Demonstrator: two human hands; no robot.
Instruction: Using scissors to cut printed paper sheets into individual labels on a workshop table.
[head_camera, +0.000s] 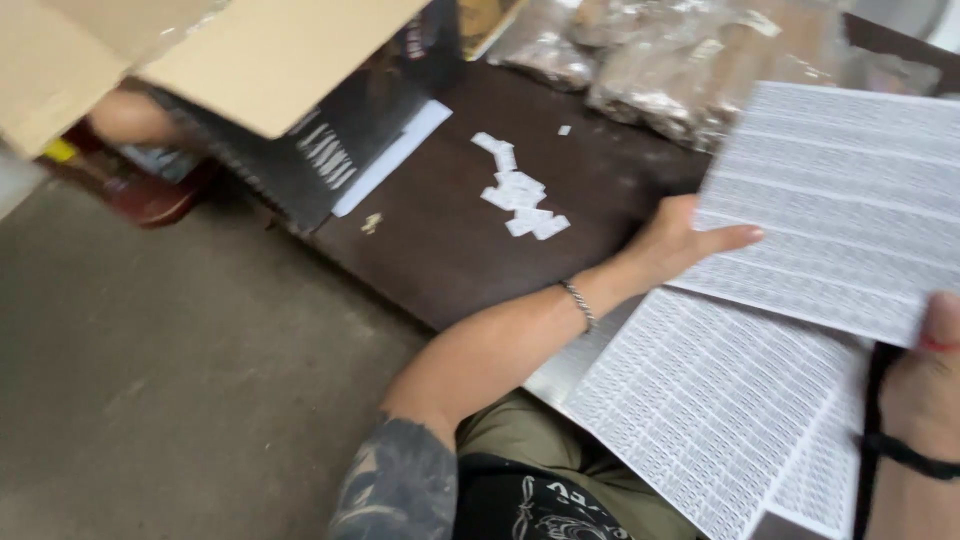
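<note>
The left hand (672, 243) grips the left edge of a white sheet of small printed labels (840, 200), with the thumb stretched flat across the sheet's face and the fingers hidden beneath it. The right hand (925, 385) shows only in part at the right edge of the view; its thumb presses on the lower right corner of the same sheet, pinching it. The sheet is held tilted above the person's lap, over a second label sheet (715, 400) that lies lower, partly on the edge of the dark brown worktop (440, 240). A thin bracelet (578, 303) sits on the left wrist and a dark band (905, 455) on the right.

On the worktop, well apart from the hands, lies a small pile of white paper scraps (520, 195). Clear plastic bags (650, 60) of brownish contents lie at the far edge. A cardboard box (200, 50) stands at the upper left, beside a dark box (330, 130). Grey floor (150, 380) fills the left.
</note>
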